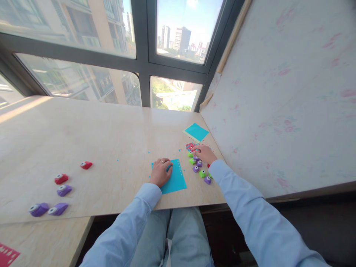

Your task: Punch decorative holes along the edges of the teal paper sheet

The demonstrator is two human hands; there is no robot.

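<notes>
Left hand (161, 171) lies curled, knuckles up, on the flat turquoise paper sheet (174, 178) — pinning it, gripping nothing. Sheet sits close to the near edge of the pale wooden surface (111, 137), right of centre; a row of punched holes shows along its right side.

Right hand (204, 153) reaches into the cluster of small green and purple plastic punches (199, 167) just right of the sheet, fingers bent over the far ones; cannot tell if it grips one. Pile of red and blue paper bits (190, 145) touches the cluster on the far side. Second turquoise paper square (196, 131) lies further back, by the surface's right edge where the wall meets it.

Right edge is tight — punches run almost up to it. Left half mostly open: one red punch (86, 165) mid-surface, a red and three purple larger punches (52, 196) grouped toward the near-left corner, well apart from both hands.
</notes>
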